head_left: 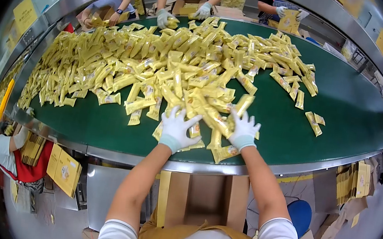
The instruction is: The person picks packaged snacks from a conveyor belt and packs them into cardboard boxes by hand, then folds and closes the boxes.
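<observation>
Fingers (193,120) on both white-gloved hands (177,130) splay against slim yellow plastic packets (214,117) beyond the brown cardboard box (177,198); what's gripped, I can't tell.

Bright light (strong fisheye curvature).

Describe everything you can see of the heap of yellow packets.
The heap consists of many slim, shiny, yellow, plastic-looking packets with printed patches, overlapping at many angles on a green surface, mostly towards the left and middle. At its near edge, the white-gloved left hand and right hand touch packets; opposite, a co-worker's gloved hand does too.
</observation>
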Tool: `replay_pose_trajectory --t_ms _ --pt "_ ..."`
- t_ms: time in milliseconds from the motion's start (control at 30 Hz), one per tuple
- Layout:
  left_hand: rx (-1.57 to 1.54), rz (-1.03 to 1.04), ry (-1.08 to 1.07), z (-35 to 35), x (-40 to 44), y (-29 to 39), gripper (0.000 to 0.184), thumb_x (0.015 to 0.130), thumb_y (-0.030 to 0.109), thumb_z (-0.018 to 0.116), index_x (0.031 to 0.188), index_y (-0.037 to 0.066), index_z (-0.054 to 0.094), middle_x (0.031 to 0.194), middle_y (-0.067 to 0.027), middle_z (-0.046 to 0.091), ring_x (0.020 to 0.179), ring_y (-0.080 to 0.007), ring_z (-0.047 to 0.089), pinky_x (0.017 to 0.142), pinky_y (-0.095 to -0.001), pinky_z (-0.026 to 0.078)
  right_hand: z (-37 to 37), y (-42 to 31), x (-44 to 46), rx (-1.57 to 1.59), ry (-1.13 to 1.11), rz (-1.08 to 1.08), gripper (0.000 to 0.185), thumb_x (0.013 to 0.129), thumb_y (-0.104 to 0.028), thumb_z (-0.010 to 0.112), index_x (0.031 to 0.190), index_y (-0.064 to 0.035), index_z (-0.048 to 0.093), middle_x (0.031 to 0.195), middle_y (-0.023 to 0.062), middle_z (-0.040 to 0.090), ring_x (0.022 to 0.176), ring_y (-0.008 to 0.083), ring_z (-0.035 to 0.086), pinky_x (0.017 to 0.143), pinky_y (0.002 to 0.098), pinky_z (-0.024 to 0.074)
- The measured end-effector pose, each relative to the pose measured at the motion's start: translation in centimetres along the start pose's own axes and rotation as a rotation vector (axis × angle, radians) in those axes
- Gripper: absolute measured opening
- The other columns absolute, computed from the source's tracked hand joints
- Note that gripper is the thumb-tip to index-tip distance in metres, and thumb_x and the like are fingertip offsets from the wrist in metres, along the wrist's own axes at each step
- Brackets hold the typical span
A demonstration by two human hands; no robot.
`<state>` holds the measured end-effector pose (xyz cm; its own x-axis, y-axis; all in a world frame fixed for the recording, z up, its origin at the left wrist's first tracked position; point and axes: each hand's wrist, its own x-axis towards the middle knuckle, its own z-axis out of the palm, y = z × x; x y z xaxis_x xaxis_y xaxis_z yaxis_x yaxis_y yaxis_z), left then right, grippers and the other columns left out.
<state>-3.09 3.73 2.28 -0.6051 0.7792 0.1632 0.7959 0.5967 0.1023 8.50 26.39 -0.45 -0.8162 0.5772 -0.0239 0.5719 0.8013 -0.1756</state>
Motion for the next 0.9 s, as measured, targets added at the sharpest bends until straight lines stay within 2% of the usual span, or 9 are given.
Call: replay_pose_trajectory --t_ms 133,267,367,467,500,567,667,767,900 --pt "0.051 0.21 -0.116 -0.2 -0.6 -1.3 0.066 0.077 0.066 0.066 0.138 0.043 0.056 0.143 -0.0164 0.053 0.142 -0.0377 0.036 0.107 -0.0712 0.021 -1.4 2.4 -1.7 -0.065 -0.062 0.204 0.094 0.073 -0.053 0.078 0.154 -0.0326 0.035 0.15 0.0205 0.043 0.142 0.0487 0.035 0.11 0.0656 0.0281" --pt "0.036 0.398 -0.156 -0.2 -2.6 -3.0 0.052 0.089 0.057 0.059 0.139 0.043 0.056 0.142 -0.0152 0.054 0.144 -0.0323 0.037 0.108 -0.0766 0.017 -1.4 4.3 -3.9 -0.077 -0.076 0.236 0.111 0.073 -0.068 0.073 0.161 -0.0228 0.022 0.156 0.0278 0.034 0.144 0.0505 0.031 0.112 0.0595 0.029" --pt "0.004 0.297 -0.018 1.2 -4.7 -3.9 0.056 0.089 0.039 0.065 0.144 0.035 0.051 0.149 -0.016 0.046 0.144 -0.0328 0.037 0.112 -0.0725 0.015 -0.4 6.9 -5.4 -0.037 -0.028 0.137 0.114 0.075 -0.074 0.067 0.16 -0.0135 0.022 0.155 0.0277 0.036 0.143 0.0515 0.032 0.113 0.0588 0.0282" --pt "-0.086 0.055 0.183 1.2 -7.3 -3.1 0.073 0.082 0.028 0.073 0.149 0.02 0.044 0.152 -0.0222 0.039 0.143 -0.0365 0.036 0.117 -0.0572 0.026 1.0 9.8 -6.8 -0.024 -0.009 0.002 0.103 0.081 -0.069 0.066 0.159 -0.0146 0.026 0.156 0.0206 0.039 0.142 0.0504 0.034 0.113 0.0585 0.0287" --pt "-0.18 -0.064 0.231 1.3 -8.1 -2.6 0.077 0.081 0.026 0.074 0.15 0.017 0.042 0.152 -0.0238 0.038 0.143 -0.0373 0.036 0.116 -0.0539 0.028 1.1 10.4 -7.5 0.02 0.051 -0.054 0.082 0.085 -0.056 0.068 0.151 -0.0147 0.041 0.151 0.0136 0.048 0.14 0.0446 0.04 0.112 0.0581 0.03" --pt "-0.273 -0.291 0.3 2.0 -9.4 -1.3 0.088 0.077 0.024 0.077 0.152 0.006 0.034 0.144 -0.0259 0.044 0.135 -0.0412 0.043 0.111 -0.0457 0.038 0.5 11.3 -8.4 0.015 0.052 -0.11 0.069 0.086 -0.047 0.07 0.143 -0.015 0.05 0.145 0.0114 0.054 0.138 0.039 0.044 0.111 0.0589 0.0302" --pt "-0.382 -0.46 0.039 3.3 -10.6 -1.4 0.091 0.077 0.023 0.077 0.154 0.005 0.031 0.132 -0.0232 0.052 0.123 -0.0413 0.051 0.104 -0.048 0.043 -0.8 11.5 -9.6 -0.019 0.117 -0.136 0.044 0.082 -0.026 0.076 0.123 -0.0139 0.064 0.121 0.0103 0.065 0.118 0.033 0.058 0.101 0.0515 0.0416" --pt "-0.427 -0.423 0.078 3.0 -11.9 -2.8 0.077 0.081 0.02 0.075 0.148 0.004 0.04 0.121 -0.022 0.055 0.112 -0.0426 0.055 0.099 -0.0491 0.046 -2.5 12.9 -10.0 -0.026 0.088 -0.082 0.039 0.077 -0.017 0.079 0.113 -0.0096 0.066 0.102 0.0134 0.065 0.098 0.0345 0.063 0.086 0.0425 0.0507" --pt "-0.641 -0.407 0.277 0.2 -10.1 -4.1 0.063 0.083 0.014 0.072 0.139 0.001 0.048 0.127 -0.0241 0.056 0.117 -0.0425 0.055 0.101 -0.0476 0.045 -6.9 10.6 -11.2 0.426 0.146 -0.152 0.039 0.081 -0.017 0.076 0.114 -0.0028 0.065 0.106 0.0171 0.065 0.101 0.0367 0.062 0.089 0.0435 0.0506"
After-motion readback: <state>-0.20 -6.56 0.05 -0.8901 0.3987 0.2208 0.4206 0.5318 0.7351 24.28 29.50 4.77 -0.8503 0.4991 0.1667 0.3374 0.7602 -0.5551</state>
